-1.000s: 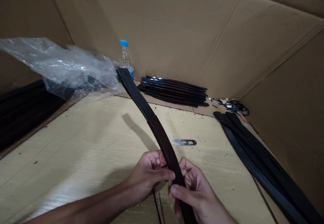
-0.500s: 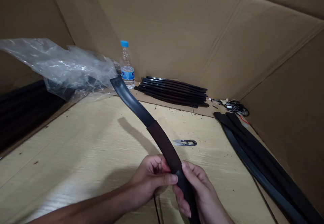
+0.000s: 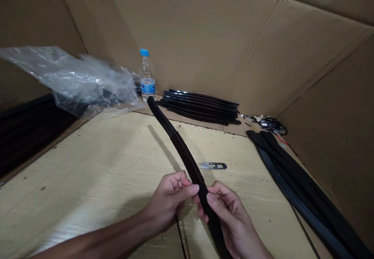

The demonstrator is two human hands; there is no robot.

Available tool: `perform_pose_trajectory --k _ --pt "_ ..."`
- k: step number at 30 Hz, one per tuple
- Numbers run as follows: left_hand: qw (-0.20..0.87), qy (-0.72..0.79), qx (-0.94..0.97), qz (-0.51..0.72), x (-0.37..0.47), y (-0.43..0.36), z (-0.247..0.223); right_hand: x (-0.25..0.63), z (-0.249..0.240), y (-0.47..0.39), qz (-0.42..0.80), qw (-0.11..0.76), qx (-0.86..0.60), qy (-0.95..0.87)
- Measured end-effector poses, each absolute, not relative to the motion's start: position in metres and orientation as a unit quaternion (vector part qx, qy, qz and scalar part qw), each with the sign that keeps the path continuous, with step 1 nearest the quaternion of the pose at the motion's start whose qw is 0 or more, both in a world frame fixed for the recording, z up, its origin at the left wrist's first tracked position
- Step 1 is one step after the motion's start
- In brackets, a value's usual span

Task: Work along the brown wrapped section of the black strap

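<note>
A long, curved black strap (image 3: 188, 157) with a dark brown sleeve around its middle part slants up and left over the table, its far end near the bottle. My left hand (image 3: 172, 192) pinches its left edge just below the brown part. On the right edge, slightly lower, my right hand (image 3: 226, 212) grips it between thumb and fingers. A thin black cord (image 3: 180, 235) hangs below my left hand. Small thread snips (image 3: 214, 165) lie on the table beyond my hands.
A water bottle (image 3: 147, 79) stands at the back beside crumpled clear plastic (image 3: 96, 79). Stacked dark strips (image 3: 201, 107) lie at the back, long black straps (image 3: 292, 185) at the right, more at the left. Cardboard walls (image 3: 187, 29) enclose the table (image 3: 96, 165).
The strap has turned edge-on, showing a narrower side, and its far end has shifted right and slightly down. Both hands have moved slightly, keeping their hold.
</note>
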State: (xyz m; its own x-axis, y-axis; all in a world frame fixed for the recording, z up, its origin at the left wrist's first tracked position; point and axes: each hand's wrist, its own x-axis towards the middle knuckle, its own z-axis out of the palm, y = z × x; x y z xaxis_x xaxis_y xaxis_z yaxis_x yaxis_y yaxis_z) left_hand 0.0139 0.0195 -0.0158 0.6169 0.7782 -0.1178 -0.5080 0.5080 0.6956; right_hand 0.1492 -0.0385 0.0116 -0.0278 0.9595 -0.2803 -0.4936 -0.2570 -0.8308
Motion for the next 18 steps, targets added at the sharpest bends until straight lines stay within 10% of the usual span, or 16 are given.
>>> perform_pose_trajectory --k 18 --pt "0.820 0.268 0.382 0.332 0.010 0.027 -0.011 0.153 0.005 -0.034 0.649 0.485 -0.453 -0.372"
